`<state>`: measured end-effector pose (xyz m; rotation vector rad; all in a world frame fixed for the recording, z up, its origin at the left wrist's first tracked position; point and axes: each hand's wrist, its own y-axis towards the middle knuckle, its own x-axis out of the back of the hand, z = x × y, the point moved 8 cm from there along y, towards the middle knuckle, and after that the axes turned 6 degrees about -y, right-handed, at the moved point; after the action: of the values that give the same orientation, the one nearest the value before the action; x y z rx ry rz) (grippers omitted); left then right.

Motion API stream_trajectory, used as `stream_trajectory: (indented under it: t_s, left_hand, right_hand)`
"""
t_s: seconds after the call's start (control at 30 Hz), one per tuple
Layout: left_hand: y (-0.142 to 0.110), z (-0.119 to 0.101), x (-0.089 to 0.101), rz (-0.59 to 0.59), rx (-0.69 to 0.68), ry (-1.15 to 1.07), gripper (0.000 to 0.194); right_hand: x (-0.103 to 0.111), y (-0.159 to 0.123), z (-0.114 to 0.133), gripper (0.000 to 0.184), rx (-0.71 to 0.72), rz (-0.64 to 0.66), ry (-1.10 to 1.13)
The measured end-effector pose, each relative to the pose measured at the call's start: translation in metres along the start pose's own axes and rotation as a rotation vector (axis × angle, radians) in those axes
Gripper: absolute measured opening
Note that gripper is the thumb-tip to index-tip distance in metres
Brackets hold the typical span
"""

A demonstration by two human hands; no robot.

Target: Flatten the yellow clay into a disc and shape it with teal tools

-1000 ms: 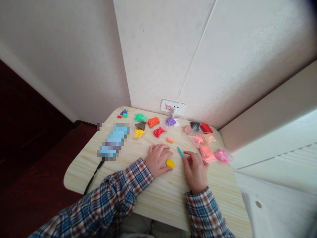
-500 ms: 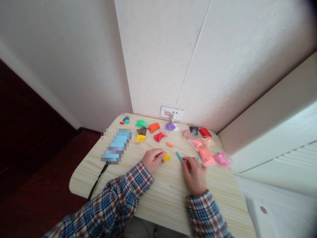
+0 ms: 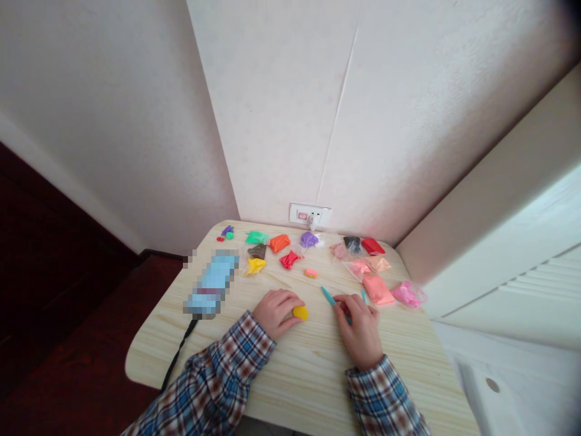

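My left hand [image 3: 278, 313] holds a round, flat piece of yellow clay [image 3: 300, 313] by its edge, between thumb and fingertips, low over the wooden table. To its right, my right hand [image 3: 361, 327] is closed around a teal plastic modelling knife [image 3: 327, 296], whose blade points away and to the left. A second thin teal tool [image 3: 364, 296] shows just beyond the right hand's fingers. Between and beyond both hands lies a small pink and yellow clay piece [image 3: 310, 273].
Bags of clay spread along the back, among them yellow [image 3: 256, 266], red [image 3: 290, 260], purple [image 3: 309, 240] and coral [image 3: 378, 290]. Small clay shapes [image 3: 227, 232] sit at the far left corner. A blurred-out phone-like device [image 3: 213, 281] with a black cable [image 3: 182, 346] lies on the left.
My left hand has drawn the yellow clay slightly nearer to me, its thumb and fingers further apart around it. My right hand keeps the knife almost still. The view has tilted up a little.
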<state>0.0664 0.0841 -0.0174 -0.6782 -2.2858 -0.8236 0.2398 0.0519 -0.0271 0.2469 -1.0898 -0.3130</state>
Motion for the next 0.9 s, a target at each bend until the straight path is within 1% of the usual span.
stream_trajectory:
  t_s: [0.07,0.13,0.2,0.27,0.37,0.47,0.57,0.67,0.77,0.9]
  left_hand:
    - [-0.008,-0.004,0.003,0.002,-0.026,0.062,0.040]
    - [-0.015,-0.012,0.004,0.015,-0.081,0.176,0.048]
    - [-0.021,-0.021,0.002,0.053,-0.143,0.313,0.054]
    - [-0.024,-0.025,-0.002,0.104,-0.177,0.404,0.057]
    - [-0.026,-0.027,-0.007,0.157,-0.202,0.446,0.060]
    - [-0.027,-0.025,-0.007,0.179,-0.198,0.438,0.060]
    - [-0.027,-0.021,-0.005,0.165,-0.175,0.414,0.060]
    - [-0.028,-0.018,0.002,0.112,-0.152,0.388,0.056]
    - [-0.028,-0.014,0.010,0.051,-0.119,0.379,0.048]
    - [-0.027,-0.010,0.015,0.019,-0.080,0.364,0.043]
  right_hand:
    - [0.000,0.000,0.000,0.019,-0.001,-0.001,0.003]
    - [0.000,0.000,0.000,0.018,-0.001,-0.003,0.008]
    - [0.001,0.000,0.001,0.018,0.001,-0.005,0.015]
    - [0.002,0.000,0.002,0.017,0.005,-0.009,0.021]
    - [0.004,0.001,0.003,0.017,0.008,-0.022,0.031]
    - [0.006,0.001,0.005,0.018,0.013,-0.030,0.048]
    - [0.007,0.002,0.008,0.019,0.016,-0.033,0.075]
    - [0.006,0.002,0.013,0.016,0.031,-0.015,0.110]
    - [0.002,0.003,0.024,0.013,0.075,0.044,0.148]
    - [-0.003,0.008,0.035,0.014,0.106,0.115,0.188]
